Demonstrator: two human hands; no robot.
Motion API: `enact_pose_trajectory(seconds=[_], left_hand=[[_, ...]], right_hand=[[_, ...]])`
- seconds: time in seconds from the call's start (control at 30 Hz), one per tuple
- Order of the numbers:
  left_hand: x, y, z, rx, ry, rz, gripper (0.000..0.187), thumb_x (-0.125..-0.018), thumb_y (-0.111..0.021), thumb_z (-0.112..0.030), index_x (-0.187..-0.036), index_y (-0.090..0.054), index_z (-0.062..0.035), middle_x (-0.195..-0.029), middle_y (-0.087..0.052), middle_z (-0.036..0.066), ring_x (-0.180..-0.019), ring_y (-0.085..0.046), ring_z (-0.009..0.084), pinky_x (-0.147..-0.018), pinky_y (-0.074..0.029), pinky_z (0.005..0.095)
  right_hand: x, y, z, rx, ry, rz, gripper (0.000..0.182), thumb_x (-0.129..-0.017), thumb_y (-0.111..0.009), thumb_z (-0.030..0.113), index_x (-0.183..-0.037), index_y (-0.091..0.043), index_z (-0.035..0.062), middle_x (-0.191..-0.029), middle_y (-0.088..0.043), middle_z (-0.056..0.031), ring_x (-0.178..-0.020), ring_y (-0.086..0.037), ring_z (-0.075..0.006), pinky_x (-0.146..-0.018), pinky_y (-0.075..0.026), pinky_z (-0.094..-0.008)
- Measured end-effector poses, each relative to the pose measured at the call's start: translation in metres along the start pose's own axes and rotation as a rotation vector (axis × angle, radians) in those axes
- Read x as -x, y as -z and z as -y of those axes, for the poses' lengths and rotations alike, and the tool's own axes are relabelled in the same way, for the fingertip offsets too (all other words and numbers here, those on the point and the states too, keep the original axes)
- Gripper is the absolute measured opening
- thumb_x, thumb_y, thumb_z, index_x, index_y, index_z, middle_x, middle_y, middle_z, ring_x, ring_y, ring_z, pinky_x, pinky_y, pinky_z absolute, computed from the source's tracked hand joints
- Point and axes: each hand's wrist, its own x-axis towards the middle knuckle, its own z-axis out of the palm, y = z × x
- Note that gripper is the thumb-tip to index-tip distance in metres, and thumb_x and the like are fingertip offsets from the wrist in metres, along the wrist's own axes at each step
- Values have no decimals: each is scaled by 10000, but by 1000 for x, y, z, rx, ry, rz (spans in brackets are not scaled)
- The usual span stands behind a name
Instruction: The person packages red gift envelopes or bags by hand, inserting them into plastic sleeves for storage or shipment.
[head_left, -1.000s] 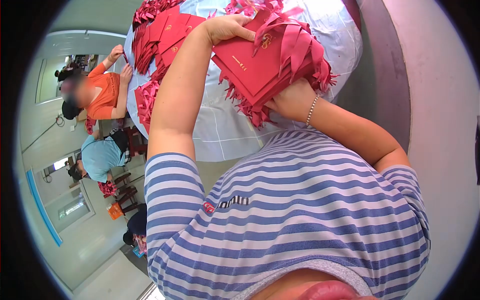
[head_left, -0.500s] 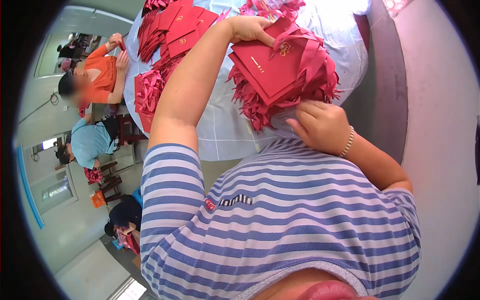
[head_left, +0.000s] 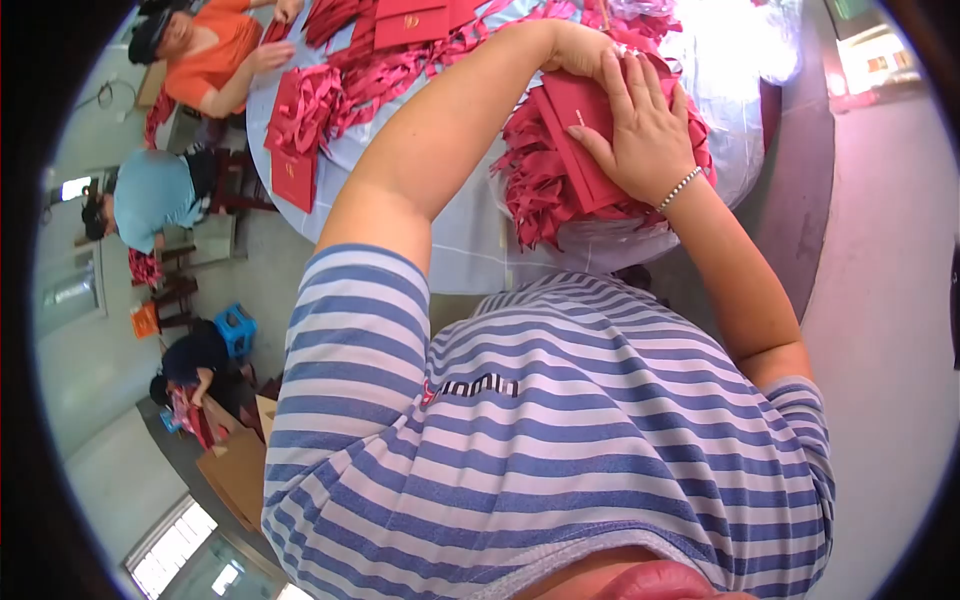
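Observation:
A thick stack of flat red paper bags [head_left: 588,178] with pink-red ribbons lies on the near part of the covered table, small gold print on its top piece. My right hand [head_left: 648,125] rests flat on the stack, fingers stretched and thumb apart. At the far edge of the same stack, my left hand [head_left: 582,50] is curled over it, its fingers bent and partly hidden beside the right fingertips. Loose ribbon ends [head_left: 530,190] spill out on the near left side.
More red bags [head_left: 412,25] with gold emblems and ribbons lie across the table [head_left: 450,225]. Clear plastic [head_left: 770,40] sits at the far right. A co-worker in orange [head_left: 215,50] handles red pieces at the left; others sit behind. A wall [head_left: 880,250] borders the right.
My right hand has moved from the stack's near edge up onto its top and flattened there. My left hand remains at the far edge, now more curled. The view has shifted.

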Motion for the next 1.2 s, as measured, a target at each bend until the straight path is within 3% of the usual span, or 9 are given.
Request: enact_pose_trajectory(seconds=[0.17,0.27,0.47,0.6,0.73,0.77,0.9,1.13,1.2], left_hand=[[4,30,55,511,-220,170,487,-794,-705,-79,-1250,-563,19,-1200,-616,99,-1154,-548,169,-926,-483,348],[49,16,58,-90,-54,-364,714,-756,-778,-392,-1314,-535,-18,-1125,-659,60,-1055,-603,153,-823,-459,281],[135,7,182,590,-362,-947,326,-827,-724,-173,-1083,-648,14,-980,-698,91,-869,-672,149,-710,-507,262],[223,22,258,452,-104,-1768,240,-795,-653,-10,-1032,-658,22,-922,-689,94,-817,-650,164,-763,-508,260],[303,42,355,8,296,-2125,273,-681,-668,-83,-945,-702,-21,-834,-687,138,-832,-668,269,-775,-516,369],[321,40,347,-30,557,-2001,450,-692,-677,-120,-1133,-639,-36,-1077,-639,179,-1074,-581,322,-959,-440,404],[356,52,365,-173,630,-1657,981,-633,-798,-190,-1456,-277,-79,-1491,-273,211,-1381,-213,388,-1145,-234,417],[388,96,414,15,438,-1381,1058,-546,-886,-345,-1398,-350,-19,-1376,-442,218,-1288,-389,401,-1105,-309,416],[396,93,390,-359,698,-1307,1067,-500,-892,-438,-1348,-419,3,-1296,-511,230,-1220,-465,405,-1065,-358,418]], right_hand=[[3,6,5,151,31,88,782,-876,-501,606,-1498,-285,184,-1479,-318,-264,-1393,-277,-408,-1068,-207,-631],[3,5,12,140,28,144,739,-886,-514,575,-1499,-290,229,-1483,-305,-274,-1393,-276,-410,-1073,-186,-631],[2,4,8,165,60,181,711,-912,-498,526,-1504,-277,202,-1480,-300,-282,-1370,-303,-426,-1084,-182,-611],[2,7,8,199,76,199,707,-923,-488,490,-1511,-255,174,-1487,-282,-281,-1375,-286,-431,-1084,-185,-597],[2,7,8,213,89,216,713,-919,-490,443,-1517,-235,151,-1506,-256,-265,-1394,-245,-426,-1098,-172,-572],[1,7,8,224,94,227,711,-921,-484,441,-1517,-234,145,-1511,-246,-263,-1398,-237,-425,-1103,-167,-566],[0,9,7,247,94,262,708,-926,-463,436,-1513,-235,113,-1526,-216,-257,-1412,-206,-419,-1120,-141,-553],[-3,13,11,254,74,309,713,-934,-416,464,-1513,-227,94,-1534,-194,-253,-1425,-173,-416,-1129,-122,-544],[-3,13,9,255,79,309,715,-935,-406,472,-1512,-226,91,-1535,-192,-254,-1426,-171,-415,-1131,-115,-542]])
